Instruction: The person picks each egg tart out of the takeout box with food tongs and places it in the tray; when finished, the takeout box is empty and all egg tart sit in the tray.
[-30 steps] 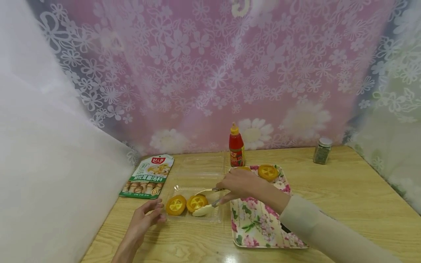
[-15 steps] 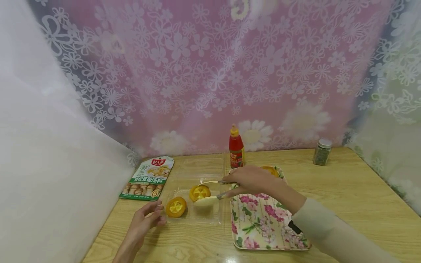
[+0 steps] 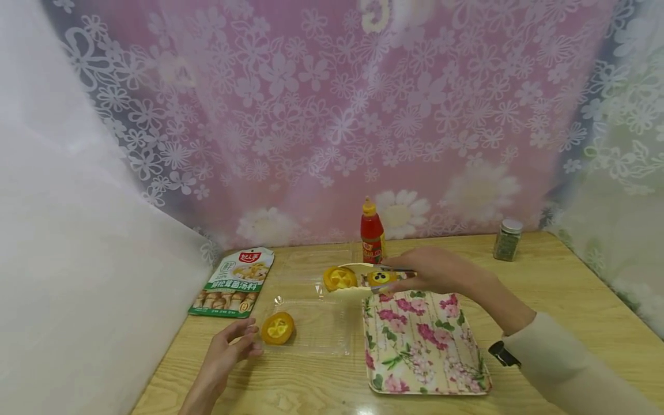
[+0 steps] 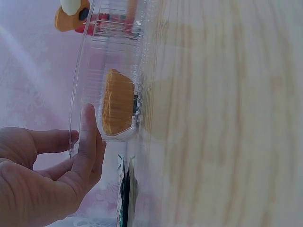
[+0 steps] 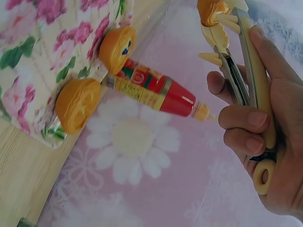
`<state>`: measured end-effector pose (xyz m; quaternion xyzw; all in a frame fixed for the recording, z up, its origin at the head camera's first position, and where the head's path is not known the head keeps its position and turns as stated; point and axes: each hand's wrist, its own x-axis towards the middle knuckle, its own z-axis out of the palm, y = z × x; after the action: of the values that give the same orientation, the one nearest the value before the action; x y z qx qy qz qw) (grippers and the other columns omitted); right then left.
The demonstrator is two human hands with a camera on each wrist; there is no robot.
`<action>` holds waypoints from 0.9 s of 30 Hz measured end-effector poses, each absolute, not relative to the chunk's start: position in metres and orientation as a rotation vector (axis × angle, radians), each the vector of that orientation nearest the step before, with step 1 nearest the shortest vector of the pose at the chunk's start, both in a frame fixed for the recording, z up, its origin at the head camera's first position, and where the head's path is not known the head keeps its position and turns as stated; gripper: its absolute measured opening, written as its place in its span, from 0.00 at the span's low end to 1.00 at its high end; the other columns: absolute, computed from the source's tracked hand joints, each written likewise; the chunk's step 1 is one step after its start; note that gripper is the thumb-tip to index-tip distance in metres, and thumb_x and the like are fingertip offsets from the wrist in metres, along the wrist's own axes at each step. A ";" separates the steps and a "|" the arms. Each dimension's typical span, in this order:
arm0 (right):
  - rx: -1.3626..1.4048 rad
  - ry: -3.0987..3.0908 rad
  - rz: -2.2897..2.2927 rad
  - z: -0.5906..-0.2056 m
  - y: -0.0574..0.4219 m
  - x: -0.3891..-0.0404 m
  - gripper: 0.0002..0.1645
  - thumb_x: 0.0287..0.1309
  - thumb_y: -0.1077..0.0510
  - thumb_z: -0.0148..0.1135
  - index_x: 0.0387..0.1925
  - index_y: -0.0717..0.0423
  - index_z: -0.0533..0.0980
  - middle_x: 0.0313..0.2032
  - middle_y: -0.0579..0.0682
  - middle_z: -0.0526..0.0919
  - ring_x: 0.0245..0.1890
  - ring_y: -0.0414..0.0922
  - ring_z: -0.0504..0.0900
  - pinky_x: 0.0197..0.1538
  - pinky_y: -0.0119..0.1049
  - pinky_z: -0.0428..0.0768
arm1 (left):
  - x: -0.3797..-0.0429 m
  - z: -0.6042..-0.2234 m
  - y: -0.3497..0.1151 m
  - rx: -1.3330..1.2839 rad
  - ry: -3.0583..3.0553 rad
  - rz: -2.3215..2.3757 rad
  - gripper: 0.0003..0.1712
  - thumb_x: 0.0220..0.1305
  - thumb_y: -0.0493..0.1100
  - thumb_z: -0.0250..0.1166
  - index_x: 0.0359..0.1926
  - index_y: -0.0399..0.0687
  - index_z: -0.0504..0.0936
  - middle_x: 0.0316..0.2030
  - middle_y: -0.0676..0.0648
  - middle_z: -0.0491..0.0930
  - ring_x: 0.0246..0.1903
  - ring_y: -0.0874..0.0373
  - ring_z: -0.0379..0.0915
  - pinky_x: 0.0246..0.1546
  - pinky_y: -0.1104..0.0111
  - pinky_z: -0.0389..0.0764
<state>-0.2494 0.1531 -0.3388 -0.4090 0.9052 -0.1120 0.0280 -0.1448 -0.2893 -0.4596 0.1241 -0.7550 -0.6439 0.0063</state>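
My right hand [image 3: 438, 270] grips cream-and-metal tongs [image 5: 255, 75], which pinch an egg tart [image 3: 339, 279] in the air, over the far part of a clear plastic container [image 3: 321, 337]. Another egg tart [image 3: 277, 328] lies in the container's near left corner. With thumb and fingers, my left hand [image 4: 71, 165] pinches the container's left rim. On the far end of a floral tray [image 3: 415, 346] sits a tart with dark berries [image 5: 117, 49]. Beside it, the right wrist view shows one more tart [image 5: 78, 105], which my right hand hides in the head view.
Behind the tray stands a red sauce bottle [image 3: 372, 233] with a yellow cap. A green and white food pouch [image 3: 233, 282] lies left of the container. At the back right is a glass jar [image 3: 508, 241]. Flowered cloth [image 3: 311, 115] hangs behind the wooden table [image 3: 560, 300].
The tongs have lifted the right-hand tart out of the container's near part and carried it up, away and to the right. My left hand stays at the container's left edge.
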 end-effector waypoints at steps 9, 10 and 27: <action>-1.179 2.816 -0.414 -0.334 0.191 -0.246 0.44 0.69 0.28 0.56 0.72 0.53 0.74 0.57 0.50 0.86 0.40 0.38 0.86 0.45 0.45 0.87 | -0.146 -0.461 -0.290 0.388 -2.370 -2.009 0.25 0.76 0.28 0.56 0.71 0.27 0.70 0.59 0.28 0.74 0.37 0.47 0.85 0.42 0.60 0.91; -1.180 2.821 -0.415 -0.333 0.195 -0.245 0.45 0.69 0.27 0.56 0.72 0.54 0.74 0.56 0.50 0.86 0.41 0.38 0.86 0.45 0.45 0.87 | -0.146 -0.461 -0.290 0.390 -2.371 -2.006 0.25 0.76 0.28 0.56 0.71 0.27 0.70 0.59 0.28 0.75 0.37 0.47 0.85 0.42 0.60 0.91; -1.110 2.915 -0.353 -0.346 0.249 -0.231 0.39 0.69 0.32 0.60 0.70 0.52 0.76 0.32 0.33 0.82 0.23 0.27 0.70 0.28 0.31 0.71 | -0.146 -0.462 -0.291 0.396 -2.386 -1.984 0.24 0.77 0.29 0.56 0.71 0.28 0.70 0.59 0.28 0.75 0.37 0.47 0.85 0.41 0.60 0.91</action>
<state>-0.2306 0.2489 -0.3455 -0.3537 0.9286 -0.1124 0.0011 -0.1462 -0.2908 -0.4620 0.1267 -0.7627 -0.6342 0.0066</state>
